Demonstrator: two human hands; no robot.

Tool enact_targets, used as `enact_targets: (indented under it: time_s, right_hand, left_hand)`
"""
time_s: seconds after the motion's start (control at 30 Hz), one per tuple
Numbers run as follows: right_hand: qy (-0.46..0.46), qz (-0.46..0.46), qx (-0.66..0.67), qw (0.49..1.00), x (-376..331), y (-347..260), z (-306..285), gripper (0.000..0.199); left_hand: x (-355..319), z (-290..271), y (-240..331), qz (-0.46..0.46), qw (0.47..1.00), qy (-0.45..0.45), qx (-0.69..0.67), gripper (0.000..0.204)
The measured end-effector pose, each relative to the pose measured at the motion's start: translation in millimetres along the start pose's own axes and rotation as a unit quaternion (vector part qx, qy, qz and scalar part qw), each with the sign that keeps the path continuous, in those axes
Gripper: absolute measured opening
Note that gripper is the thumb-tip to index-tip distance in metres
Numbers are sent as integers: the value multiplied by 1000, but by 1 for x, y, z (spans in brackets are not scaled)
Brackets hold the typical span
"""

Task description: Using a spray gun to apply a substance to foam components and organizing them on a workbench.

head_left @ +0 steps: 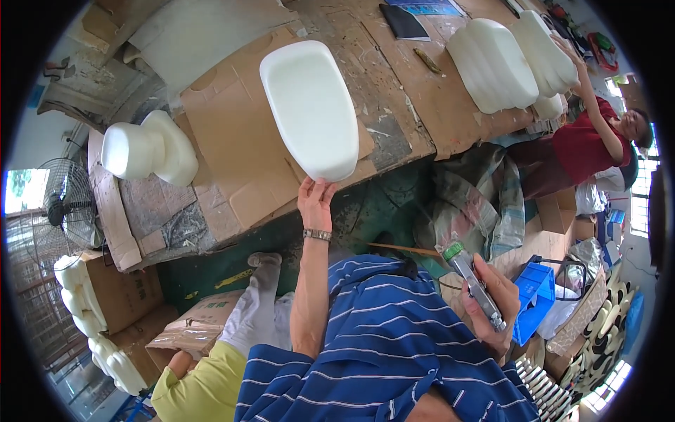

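A white oblong shell (313, 112), shaped like a shallow tray with a raised rim, rests on a cardboard-covered workbench. My left hand (316, 202) grips its near end, fingertips closed at the rim. The wrist wears a metal-band watch. Away from the bench, at the right of my body, my right hand (494, 299) is wrapped round a grey metal hand tool (474, 283) with a green ring near its front end. I cannot make out the tool's exact kind. The tip points toward the bench.
Stacked white shells stand on the bench at left (165, 148) and right (492, 67). A co-worker in red (590, 151) reaches to the right stack. Close at my left, another in yellow-green (200, 387) handles a carton (200, 320). A blue crate (532, 299) sits right.
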State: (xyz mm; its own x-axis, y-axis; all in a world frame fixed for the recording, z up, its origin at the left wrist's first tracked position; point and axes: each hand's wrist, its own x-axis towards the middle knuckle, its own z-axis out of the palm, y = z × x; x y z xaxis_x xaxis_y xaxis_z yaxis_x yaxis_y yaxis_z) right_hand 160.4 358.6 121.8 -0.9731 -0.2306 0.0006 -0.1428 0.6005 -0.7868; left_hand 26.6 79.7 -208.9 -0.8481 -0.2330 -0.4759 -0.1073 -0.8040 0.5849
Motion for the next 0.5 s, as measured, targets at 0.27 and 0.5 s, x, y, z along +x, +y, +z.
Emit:
enact_targets:
  time_s: [0.27,0.5]
  right_hand:
    - [-24,30,7,999,-7,4,-13,57]
    - [-23,19,-25,999,-9,6,-17,54]
  left_hand:
    - [0,1,-1,5,1000,0,-5,44]
    - [-4,-2,-3,8,1000,6,-2,43]
